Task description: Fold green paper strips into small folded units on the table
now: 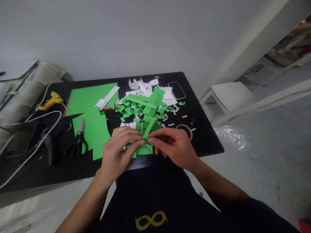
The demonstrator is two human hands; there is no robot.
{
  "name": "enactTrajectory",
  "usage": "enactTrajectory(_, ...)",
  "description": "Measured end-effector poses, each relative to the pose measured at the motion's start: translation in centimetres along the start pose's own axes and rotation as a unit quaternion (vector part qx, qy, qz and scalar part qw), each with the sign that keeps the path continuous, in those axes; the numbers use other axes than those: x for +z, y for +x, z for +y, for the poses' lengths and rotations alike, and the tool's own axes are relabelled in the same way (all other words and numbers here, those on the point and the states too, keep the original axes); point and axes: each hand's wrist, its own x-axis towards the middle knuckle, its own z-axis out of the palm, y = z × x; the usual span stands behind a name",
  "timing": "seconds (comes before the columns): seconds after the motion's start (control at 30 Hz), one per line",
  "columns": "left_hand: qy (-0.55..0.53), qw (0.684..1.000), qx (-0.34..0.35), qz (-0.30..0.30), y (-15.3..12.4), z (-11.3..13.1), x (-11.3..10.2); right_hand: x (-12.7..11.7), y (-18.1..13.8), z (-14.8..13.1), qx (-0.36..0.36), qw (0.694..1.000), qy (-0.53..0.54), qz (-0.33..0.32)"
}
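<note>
Between my two hands a green paper strip [150, 127] is pinched near the table's front edge, bent upward. My left hand [122, 145] has its thumb and fingers closed on the strip's left side. From the right, my right hand [173, 144] grips it between thumb and forefinger, the other fingers curled under. Below the hands lies a piece of green paper [145, 150] with white strips across it, partly hidden. Just beyond is a heap of small green paper pieces [128, 110], with longer green strips [141, 102] on top.
Scissors [80, 139] rest on a cut green sheet [97, 129] at left. Farther left are a yellow glue gun [52, 100] and a white cable [52, 129]. White paper scraps [145, 86] lie at the back. A tape roll [184, 131] sits right. A white stool [230, 97] stands beyond the table.
</note>
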Motion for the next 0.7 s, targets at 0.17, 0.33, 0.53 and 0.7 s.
enactTrajectory(0.17,-0.019,1.000,-0.021,-0.003,0.0,0.2,0.1,0.3,0.2,-0.2,0.007,0.999,0.037,0.017)
enactTrajectory(0.33,-0.028,0.999,-0.036,-0.004,0.1,0.5,0.1,0.6,-0.1,-0.4,-0.006,0.998,0.038,0.040)
enactTrajectory(0.53,-0.026,0.998,-0.049,-0.006,0.0,0.6,0.1,1.0,-0.3,-0.1,-0.014,0.996,0.056,0.071)
enactTrajectory(0.7,-0.034,0.998,-0.052,-0.011,0.3,0.8,0.0,1.3,-0.3,-0.3,0.005,0.993,0.076,0.086)
